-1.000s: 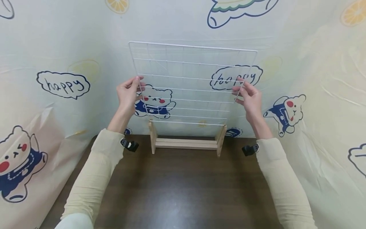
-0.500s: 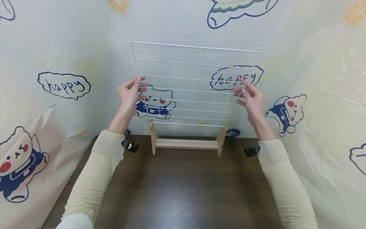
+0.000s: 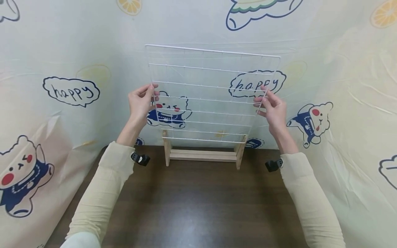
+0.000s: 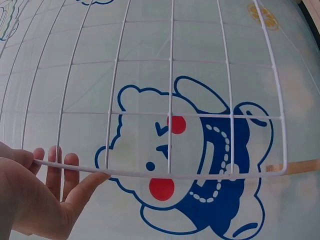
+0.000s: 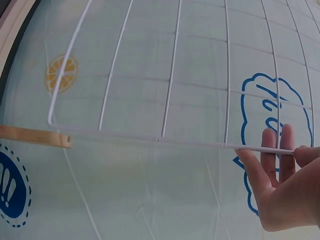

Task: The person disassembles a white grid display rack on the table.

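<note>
A white wire grid panel (image 3: 214,51) is held up between both hands, its lower edge close to the upright tops of a small wooden stand (image 3: 203,156). My left hand (image 3: 141,105) pinches the panel's left side bar between thumb and fingers. On the opposite side bar, my right hand (image 3: 274,110) grips at about the same height. In the left wrist view, thumb and fingers of the left hand (image 4: 47,200) lie along the bar. The right wrist view shows the panel's lower corner near a wooden upright's end (image 5: 42,137).
The stand sits at the back of a dark brown tabletop (image 3: 192,199). A pale sheet (image 3: 198,20) printed with bears and "happy" bubbles hangs close behind and at both sides. Each wrist carries a small black camera, such as the left wrist's camera (image 3: 141,158).
The panel's lower edge has come down a little over the stand's uprights, and the panel has shifted slightly right. Both hands keep their hold.
</note>
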Demonstrator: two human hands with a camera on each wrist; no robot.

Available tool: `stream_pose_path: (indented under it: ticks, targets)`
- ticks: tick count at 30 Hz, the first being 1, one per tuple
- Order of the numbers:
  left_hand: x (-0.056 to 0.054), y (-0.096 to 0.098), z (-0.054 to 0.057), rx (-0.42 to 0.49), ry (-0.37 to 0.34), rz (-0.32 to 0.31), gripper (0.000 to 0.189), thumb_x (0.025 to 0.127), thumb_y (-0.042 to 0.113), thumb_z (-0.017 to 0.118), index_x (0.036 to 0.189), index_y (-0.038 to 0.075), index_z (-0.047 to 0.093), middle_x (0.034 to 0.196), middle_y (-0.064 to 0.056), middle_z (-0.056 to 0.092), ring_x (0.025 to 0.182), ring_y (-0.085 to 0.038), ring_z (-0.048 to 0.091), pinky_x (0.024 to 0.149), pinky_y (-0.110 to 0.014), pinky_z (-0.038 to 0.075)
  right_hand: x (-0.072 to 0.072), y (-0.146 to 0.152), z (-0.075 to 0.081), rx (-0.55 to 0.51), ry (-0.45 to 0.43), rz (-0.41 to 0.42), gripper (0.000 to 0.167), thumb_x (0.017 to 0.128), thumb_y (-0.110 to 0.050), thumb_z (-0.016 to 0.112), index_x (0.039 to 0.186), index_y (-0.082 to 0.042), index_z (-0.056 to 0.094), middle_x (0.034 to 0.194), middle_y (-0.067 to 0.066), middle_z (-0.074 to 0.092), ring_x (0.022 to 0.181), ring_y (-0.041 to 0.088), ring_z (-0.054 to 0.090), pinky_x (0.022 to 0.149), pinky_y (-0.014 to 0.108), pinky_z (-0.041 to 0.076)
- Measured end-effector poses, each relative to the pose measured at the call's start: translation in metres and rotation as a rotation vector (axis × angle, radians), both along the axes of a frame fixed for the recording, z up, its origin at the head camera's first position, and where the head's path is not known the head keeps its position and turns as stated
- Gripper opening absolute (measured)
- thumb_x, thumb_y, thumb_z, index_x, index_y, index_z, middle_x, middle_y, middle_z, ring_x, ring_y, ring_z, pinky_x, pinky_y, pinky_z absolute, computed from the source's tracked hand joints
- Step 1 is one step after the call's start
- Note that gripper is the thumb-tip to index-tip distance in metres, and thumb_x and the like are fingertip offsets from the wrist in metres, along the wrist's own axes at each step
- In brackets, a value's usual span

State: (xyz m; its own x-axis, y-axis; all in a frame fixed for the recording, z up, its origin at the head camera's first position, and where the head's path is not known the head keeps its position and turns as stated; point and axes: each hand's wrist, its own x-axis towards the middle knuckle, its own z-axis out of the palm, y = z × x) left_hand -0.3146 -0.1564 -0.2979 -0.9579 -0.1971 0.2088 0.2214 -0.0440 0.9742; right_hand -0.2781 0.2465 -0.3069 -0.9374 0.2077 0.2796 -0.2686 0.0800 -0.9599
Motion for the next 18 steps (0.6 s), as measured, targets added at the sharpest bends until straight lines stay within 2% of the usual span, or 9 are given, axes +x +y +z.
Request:
stream_pose_path:
  ticks: [6, 12, 18]
  targets:
    - [0.002, -0.003, -0.002, -0.039, -0.029, -0.013, 0.035, 0.094, 0.034, 0.062, 0.118, 0.009, 0.069, 0.1, -0.013, 0.068, 0.087, -0.028, 0.061, 0.073, -0.03, 0.059, 0.002, 0.002, -0.005, 0.017, 0.001, 0.028, 0.038, 0.101, -0.009, 0.049, 0.139, -0.016, 0.054, 0.099, 0.006, 0.07, 0.095, 0.021, 0.067, 0.076, 0.028, 0.057]
    - [0.004, -0.006, -0.007, -0.122, -0.049, -0.022, 0.036, 0.096, 0.036, 0.06, 0.12, 0.01, 0.069, 0.101, -0.01, 0.069, 0.082, -0.018, 0.063, 0.081, -0.042, 0.056, 0.004, 0.007, -0.01, 0.015, 0.0, 0.055, 0.038, 0.101, -0.01, 0.05, 0.139, -0.013, 0.053, 0.099, 0.005, 0.072, 0.094, 0.025, 0.067, 0.073, 0.028, 0.058]
    - [0.009, -0.011, -0.017, -0.155, -0.038, -0.083, 0.035, 0.096, 0.032, 0.06, 0.119, 0.008, 0.068, 0.093, -0.007, 0.071, 0.081, -0.02, 0.067, 0.072, -0.036, 0.059, 0.01, 0.011, -0.014, 0.011, -0.038, 0.081, 0.039, 0.101, -0.008, 0.05, 0.14, -0.01, 0.051, 0.095, 0.002, 0.072, 0.089, 0.022, 0.069, 0.068, 0.028, 0.058]
